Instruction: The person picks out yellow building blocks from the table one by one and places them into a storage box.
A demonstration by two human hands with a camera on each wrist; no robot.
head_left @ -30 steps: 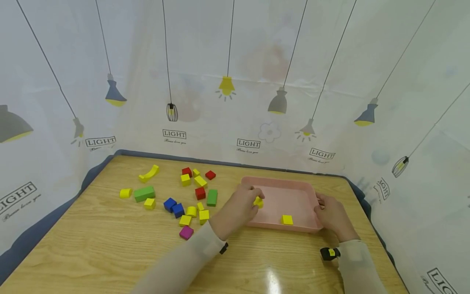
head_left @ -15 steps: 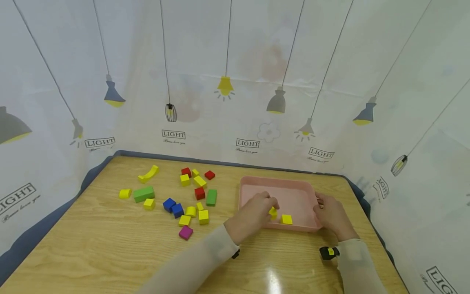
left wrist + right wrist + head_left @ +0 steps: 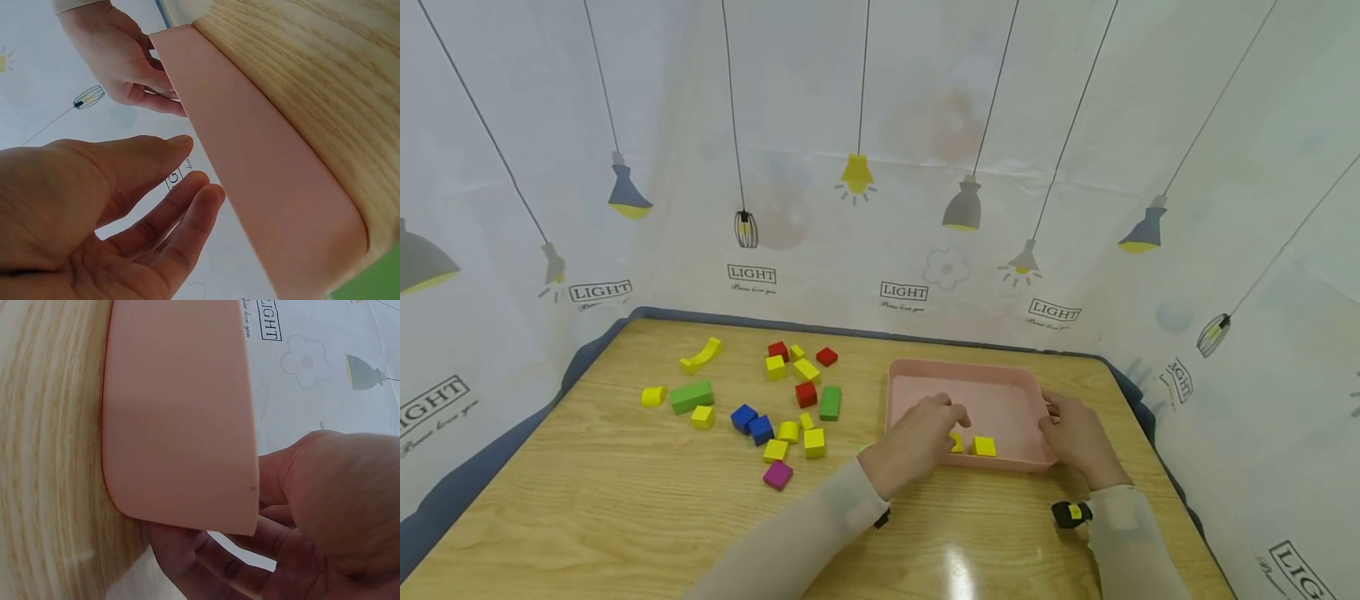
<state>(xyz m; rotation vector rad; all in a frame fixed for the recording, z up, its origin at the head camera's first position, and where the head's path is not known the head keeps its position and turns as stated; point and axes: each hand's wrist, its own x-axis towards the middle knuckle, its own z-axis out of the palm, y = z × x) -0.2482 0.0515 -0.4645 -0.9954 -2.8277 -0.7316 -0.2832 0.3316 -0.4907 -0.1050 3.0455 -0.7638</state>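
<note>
A pink tray [image 3: 1000, 400] lies on the wooden table. Along its near side, inside, sit a yellow block [image 3: 983, 447] and a second yellow block [image 3: 957, 442], partly hidden by my left hand [image 3: 916, 442]. That hand hovers over the tray's near wall. In the left wrist view its thumb and fingers [image 3: 200, 203] stand apart, with nothing between them. My right hand [image 3: 1082, 437] grips the tray's right end; the right wrist view shows the thumb over the rim and fingers [image 3: 219, 562] outside and beneath the corner.
Left of the tray lie loose blocks: several yellow, several red, a blue pair [image 3: 752, 423], a magenta block [image 3: 778, 475], a green block [image 3: 692, 397] and another green block [image 3: 831, 403]. A curved yellow piece [image 3: 702, 356] lies far left. A printed curtain [image 3: 820, 183] surrounds the table.
My left hand has carried a yellow block rightward into the tray and let it go beside the other yellow one. The right hand has stayed on the tray's end.
</note>
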